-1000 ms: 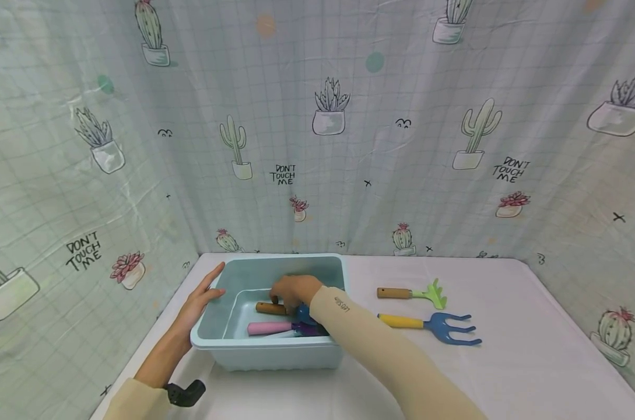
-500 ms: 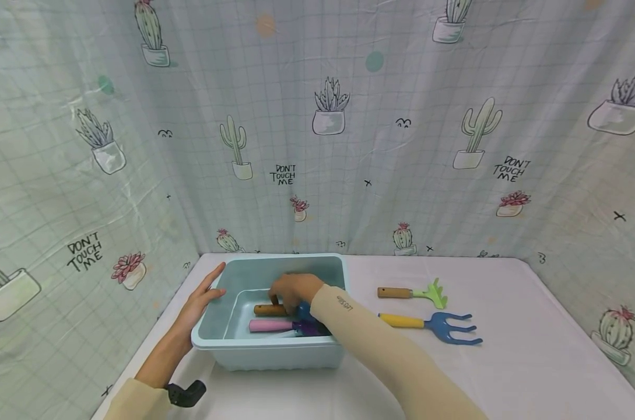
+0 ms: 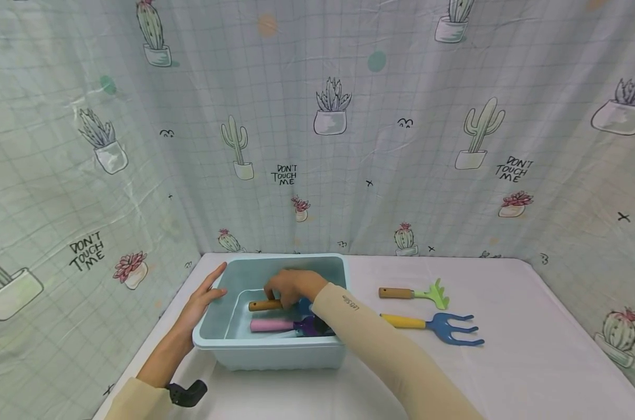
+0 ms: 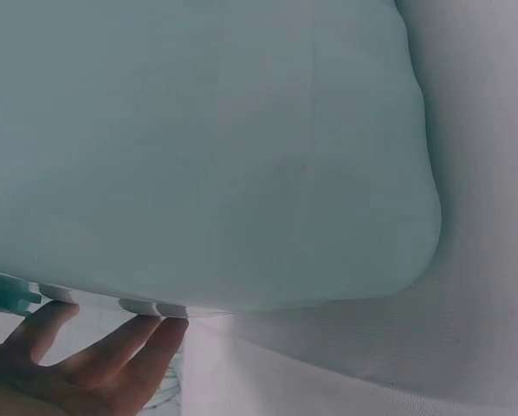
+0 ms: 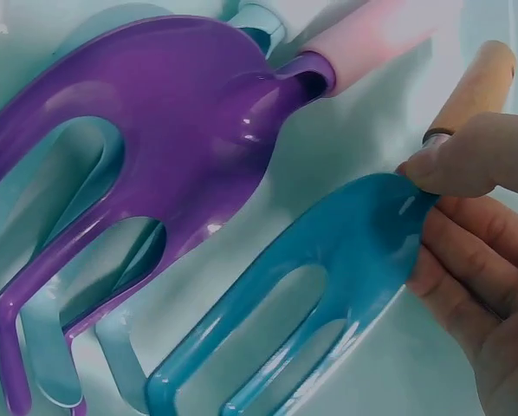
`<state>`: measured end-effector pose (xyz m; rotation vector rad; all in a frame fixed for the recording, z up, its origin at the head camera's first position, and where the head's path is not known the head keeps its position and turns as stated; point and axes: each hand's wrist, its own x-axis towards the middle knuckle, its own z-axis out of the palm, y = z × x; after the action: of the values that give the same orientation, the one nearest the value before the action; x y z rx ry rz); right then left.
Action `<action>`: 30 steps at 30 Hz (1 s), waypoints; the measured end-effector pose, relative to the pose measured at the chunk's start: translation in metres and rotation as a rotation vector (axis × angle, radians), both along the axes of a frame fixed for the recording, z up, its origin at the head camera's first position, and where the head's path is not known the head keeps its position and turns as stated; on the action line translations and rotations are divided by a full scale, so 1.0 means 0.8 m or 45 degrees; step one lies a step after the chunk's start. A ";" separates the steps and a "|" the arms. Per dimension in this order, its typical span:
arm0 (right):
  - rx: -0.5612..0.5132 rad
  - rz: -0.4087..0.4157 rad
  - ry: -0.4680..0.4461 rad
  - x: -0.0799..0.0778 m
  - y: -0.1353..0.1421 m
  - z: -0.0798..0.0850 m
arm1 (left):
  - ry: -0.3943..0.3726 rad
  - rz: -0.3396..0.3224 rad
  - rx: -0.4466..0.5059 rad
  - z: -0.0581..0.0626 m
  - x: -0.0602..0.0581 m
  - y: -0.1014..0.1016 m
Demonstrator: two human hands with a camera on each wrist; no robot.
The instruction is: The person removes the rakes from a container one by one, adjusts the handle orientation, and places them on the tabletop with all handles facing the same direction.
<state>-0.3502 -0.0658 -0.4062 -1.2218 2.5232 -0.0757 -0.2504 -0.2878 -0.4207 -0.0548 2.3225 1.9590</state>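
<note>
Inside the light blue plastic bin (image 3: 267,357), my right hand (image 3: 295,287) pinches a small blue hand fork (image 5: 363,234) between thumb and fingers, where its neck meets the wooden handle (image 3: 265,305). The handle points left in the head view. Beside this fork lies a purple hand fork (image 5: 190,113) with a pink handle (image 3: 271,325), on top of a pale blue tool (image 5: 51,338) with similar tines. My left hand (image 3: 199,302) rests at the bin's left rim, thumb over the edge and fingers extended; its fingertips (image 4: 168,334) touch the bin in the left wrist view.
On the white table (image 3: 506,373), right of the bin, lie a light green hand rake (image 3: 437,293) with a wooden handle and a blue hand fork (image 3: 448,328) with a yellow handle. A cactus-print curtain (image 3: 369,192) surrounds the table at the back and sides.
My right hand has shifted slightly left and up inside the bin, and the wooden-handled fork has moved with it. My left hand stays at the rim.
</note>
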 end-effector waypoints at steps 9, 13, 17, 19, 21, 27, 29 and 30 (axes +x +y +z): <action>-0.003 0.010 -0.013 0.002 -0.001 0.004 | 0.002 0.005 -0.001 -0.002 0.002 0.000; 0.007 0.021 0.001 0.001 -0.001 0.005 | -0.020 0.008 0.000 -0.001 0.000 0.000; 0.002 0.020 -0.010 0.000 0.000 0.006 | -0.022 0.010 -0.009 0.000 -0.002 0.000; -0.003 0.021 -0.017 0.000 0.000 0.006 | -0.017 0.010 -0.009 0.000 -0.002 0.001; -0.002 0.020 -0.020 0.000 0.001 0.007 | -0.012 0.009 -0.006 0.001 -0.002 0.002; 0.010 0.051 0.005 0.006 -0.003 0.016 | -0.030 0.014 -0.025 0.000 -0.002 0.002; 0.010 0.072 0.018 0.007 -0.004 0.019 | -0.028 0.008 -0.026 0.000 -0.001 0.001; 0.005 0.073 0.015 0.007 -0.005 0.021 | -0.025 0.006 -0.027 0.000 -0.001 0.001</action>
<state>-0.3445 -0.0697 -0.3892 -1.2963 2.4953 -0.0500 -0.2513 -0.2873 -0.4207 -0.0810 2.3333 1.9276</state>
